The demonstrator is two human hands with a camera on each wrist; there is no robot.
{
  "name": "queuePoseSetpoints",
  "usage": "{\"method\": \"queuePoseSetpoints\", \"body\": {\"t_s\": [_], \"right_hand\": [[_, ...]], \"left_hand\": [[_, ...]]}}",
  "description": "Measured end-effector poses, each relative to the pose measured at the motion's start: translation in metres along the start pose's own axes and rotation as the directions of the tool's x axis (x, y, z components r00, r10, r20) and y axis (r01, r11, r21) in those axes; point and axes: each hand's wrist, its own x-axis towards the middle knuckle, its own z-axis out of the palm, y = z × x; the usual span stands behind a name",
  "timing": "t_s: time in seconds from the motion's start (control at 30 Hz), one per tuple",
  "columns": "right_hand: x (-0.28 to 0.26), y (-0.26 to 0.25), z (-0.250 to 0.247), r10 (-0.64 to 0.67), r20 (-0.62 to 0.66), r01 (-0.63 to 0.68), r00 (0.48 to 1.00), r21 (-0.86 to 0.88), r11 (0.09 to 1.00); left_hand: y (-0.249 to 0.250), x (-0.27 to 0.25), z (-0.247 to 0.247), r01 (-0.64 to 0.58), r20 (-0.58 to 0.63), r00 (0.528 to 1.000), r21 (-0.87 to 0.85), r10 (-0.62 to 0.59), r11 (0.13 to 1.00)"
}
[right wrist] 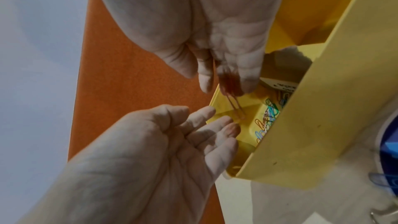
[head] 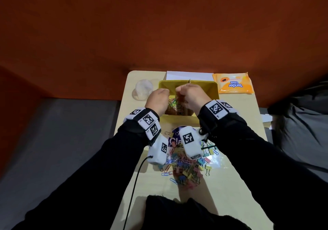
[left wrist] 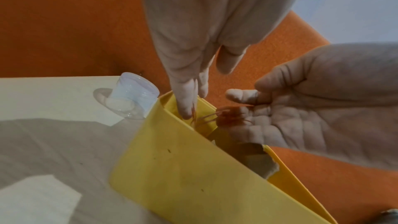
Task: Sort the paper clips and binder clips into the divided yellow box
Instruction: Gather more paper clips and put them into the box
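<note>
Left edge of the table (head: 236, 116) there's a clear plastic cup (head: 143, 87), just sitting beside the yellow box (head: 212, 87). Next over is my left hand (head: 157, 100), held above the box's left compartment with the fingers loose and nothing pinched in them, palm turned toward my other hand like it's ready to catch strays.

Then my right hand (head: 191, 96), right next to it and also over that left compartment. It's pinching a small bunch of reddish paper clips (right wrist: 231, 89) between thumb and fingertips. They hang with their long axis pointing pretty much straight down at the box floor, where a pile of coloured paper clips (right wrist: 268, 118) already lies. So the drop is basically vertical: clips directly below my right fingers, my left fingers just beside the lowest one, and the divider off to the right. Whether my left fingertips actually touch that dangling clip, I honestly can't tell, too blurry.

Nearer my body, the unsorted heap of binder clips and paper clips (head: 186, 171) waits on the table. Far right is an orange wipes pack (head: 232, 85).
</note>
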Motion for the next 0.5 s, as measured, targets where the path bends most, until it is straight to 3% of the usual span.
{"method": "queuePoseSetpoints", "body": {"t_s": [0.17, 0.27, 0.33, 0.4, 0.47, 0.5], "right_hand": [[-0.02, -0.01, -0.011, -0.013, 0.059, 0.008, 0.998, 0.08, 0.997], [-0.038, -0.006, -0.024, -0.057, 0.164, 0.047, 0.985, 0.063, 0.997], [-0.048, 0.006, -0.035, -0.034, 0.262, 0.054, 0.964, -0.067, 0.996], [-0.055, 0.026, -0.043, 0.046, 0.314, 0.043, 0.948, -0.271, 0.962], [-0.058, 0.049, -0.045, 0.103, 0.288, 0.058, 0.952, -0.502, 0.863], [-0.056, 0.062, -0.044, 0.088, 0.269, 0.107, 0.959, -0.633, 0.767]], "left_hand": [[0.003, -0.016, 0.0, -0.073, -0.026, 0.997, -0.007, 0.073, 0.997], [-0.007, -0.025, -0.002, -0.201, -0.039, 0.977, 0.136, 0.208, 0.97], [-0.022, -0.032, -0.003, -0.285, -0.017, 0.955, 0.24, 0.297, 0.928], [-0.037, -0.039, -0.002, -0.299, 0.019, 0.951, 0.3, 0.308, 0.906], [-0.05, -0.043, 0.0, -0.295, 0.047, 0.953, 0.372, 0.299, 0.88], [-0.053, -0.044, 0.001, -0.301, 0.052, 0.95, 0.409, 0.307, 0.861]]}}
